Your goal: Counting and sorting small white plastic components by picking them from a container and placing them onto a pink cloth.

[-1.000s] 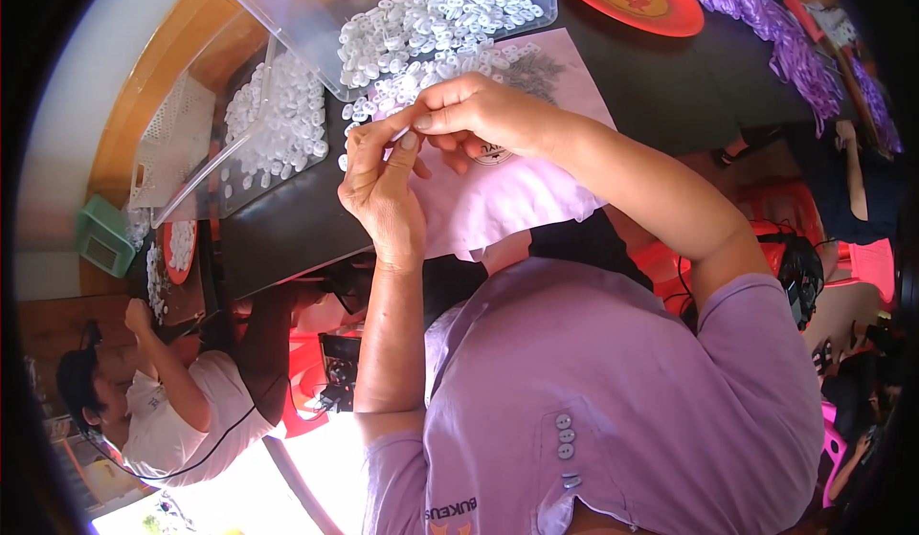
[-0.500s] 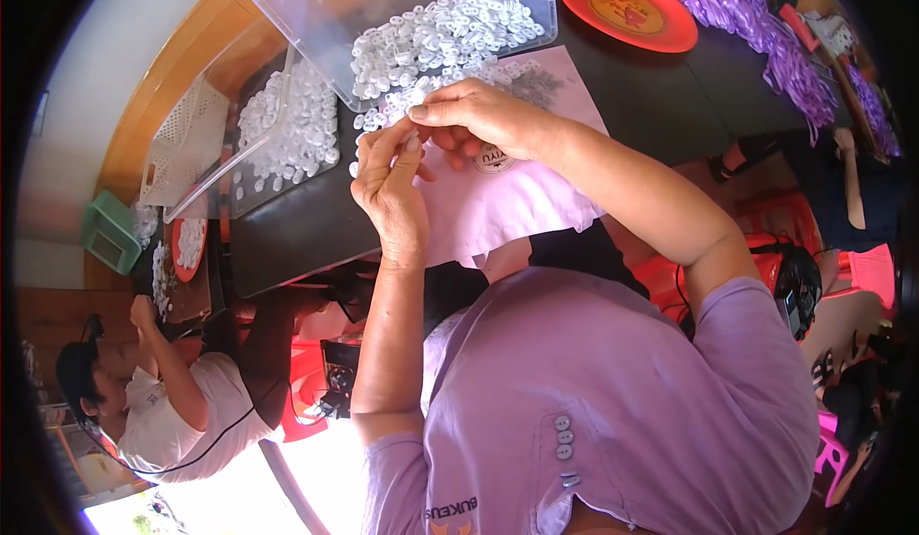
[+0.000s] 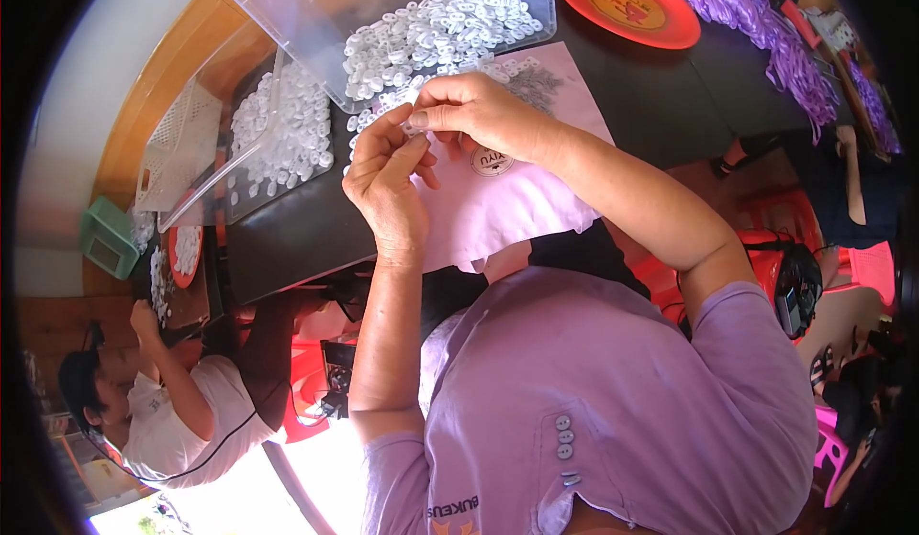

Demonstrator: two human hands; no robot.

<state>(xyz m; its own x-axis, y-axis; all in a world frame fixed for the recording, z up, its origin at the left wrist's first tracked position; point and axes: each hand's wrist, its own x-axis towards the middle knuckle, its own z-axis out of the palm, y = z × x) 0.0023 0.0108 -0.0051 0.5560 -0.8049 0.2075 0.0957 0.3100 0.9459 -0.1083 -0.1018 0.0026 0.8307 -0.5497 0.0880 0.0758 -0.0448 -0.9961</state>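
Observation:
My left hand point(image 3: 388, 186) and my right hand point(image 3: 493, 119) meet over the pink cloth point(image 3: 507, 205) on the dark table. Thumb and fingers of the left are pinched around a small white piece point(image 3: 412, 128), mostly covered by the fingertips. Right thumb and forefinger press together right beside it; what they hold is too small to make out. Just beyond the hands, loose white oval pieces point(image 3: 392, 100) lie along the cloth's far edge. A heap of tiny grey metal bits point(image 3: 532, 90) rests on the cloth, to the right of them.
A clear plastic bin point(image 3: 330, 61) full of white ovals stands behind. More ovals point(image 3: 282, 119) fill a container on the left. An orange-red plate point(image 3: 675, 23) and purple ribbon strands point(image 3: 756, 18) are at the far right. Another person point(image 3: 182, 391) sits at the left.
My left hand has shifted slightly left, and its thumb and fingers have changed their pose at the piece. My right hand has moved up a little and stays at the left fingertips.

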